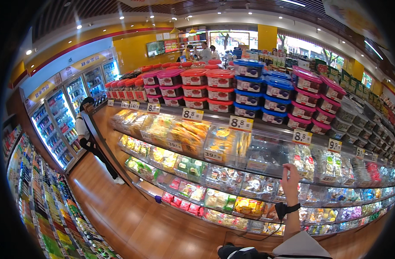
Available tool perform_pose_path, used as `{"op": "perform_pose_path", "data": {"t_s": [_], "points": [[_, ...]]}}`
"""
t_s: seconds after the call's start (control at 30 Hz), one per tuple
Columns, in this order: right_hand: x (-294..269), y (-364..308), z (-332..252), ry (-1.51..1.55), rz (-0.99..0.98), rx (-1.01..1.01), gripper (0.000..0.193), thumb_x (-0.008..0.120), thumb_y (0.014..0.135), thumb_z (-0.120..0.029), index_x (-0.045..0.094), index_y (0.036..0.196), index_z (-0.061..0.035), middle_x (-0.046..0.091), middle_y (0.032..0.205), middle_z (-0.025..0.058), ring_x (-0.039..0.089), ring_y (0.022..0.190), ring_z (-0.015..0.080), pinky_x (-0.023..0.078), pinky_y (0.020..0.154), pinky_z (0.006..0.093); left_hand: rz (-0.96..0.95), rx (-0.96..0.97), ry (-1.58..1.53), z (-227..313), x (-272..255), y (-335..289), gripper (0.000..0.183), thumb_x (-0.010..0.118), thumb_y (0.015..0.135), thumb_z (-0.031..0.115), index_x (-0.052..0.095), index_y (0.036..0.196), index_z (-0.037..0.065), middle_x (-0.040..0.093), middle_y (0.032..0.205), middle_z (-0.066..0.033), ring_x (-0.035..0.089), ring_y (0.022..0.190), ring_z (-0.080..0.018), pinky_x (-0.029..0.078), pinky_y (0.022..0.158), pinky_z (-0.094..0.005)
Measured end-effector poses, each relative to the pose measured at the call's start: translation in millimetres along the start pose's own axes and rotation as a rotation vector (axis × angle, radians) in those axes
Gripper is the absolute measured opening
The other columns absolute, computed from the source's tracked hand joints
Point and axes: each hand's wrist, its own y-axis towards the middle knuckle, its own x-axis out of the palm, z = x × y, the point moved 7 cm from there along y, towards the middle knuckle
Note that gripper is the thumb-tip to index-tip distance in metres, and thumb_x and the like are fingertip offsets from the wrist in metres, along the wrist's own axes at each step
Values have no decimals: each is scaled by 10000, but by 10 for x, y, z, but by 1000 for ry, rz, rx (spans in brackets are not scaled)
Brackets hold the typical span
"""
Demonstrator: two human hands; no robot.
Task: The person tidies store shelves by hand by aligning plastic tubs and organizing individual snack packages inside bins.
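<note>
My right hand (288,176), with a black device strapped at the wrist, is raised to the front of the display shelf. Its fingers are bent and closed at the edge of a clear shelf panel (266,166). Behind that panel lie clear packs of snacks, blurred by glare; bagged white pieces (303,160) are just to the right. Low at the bottom edge, a small patch of skin beside a black band (226,251) seems to be my left hand, its fingers hidden. A thin black cable (253,237) runs between the two.
Stacked plastic tubs with red (194,77), blue (249,84) and pink lids top the shelf. Lower tiers hold bagged snacks (249,206). At left stand a person in a black cap (82,127), lit drink fridges (59,116) and another product rack (46,207). Several people are at the back.
</note>
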Motion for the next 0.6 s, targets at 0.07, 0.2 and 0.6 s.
{"op": "perform_pose_path", "data": {"t_s": [0.07,0.2,0.6], "points": [[385,54,-363,56,-55,-19,143,598,1016,-66,661,1118,11,679,1033,166,658,987,372,512,918,426,0,-15,23,-99,-10,127,198,590,1003,30,741,1125,69,742,1034,-210,698,973,-431,552,841,-480],[1236,177,-1008,178,-183,-91,210,599,1000,-50,631,1196,19,655,1135,192,647,1087,388,505,978,430,-1,-9,-86,-346,109,374,204,592,1002,36,744,1135,67,738,1022,-213,698,983,-429,548,871,-479],[2681,908,-1093,-48,-128,-84,250,687,929,-84,675,1171,-22,638,1279,195,588,1207,407,457,1051,493,13,-146,37,-971,-486,2430,215,518,1063,94,702,1165,49,719,1084,-215,680,1054,-409,529,921,-464]]}}
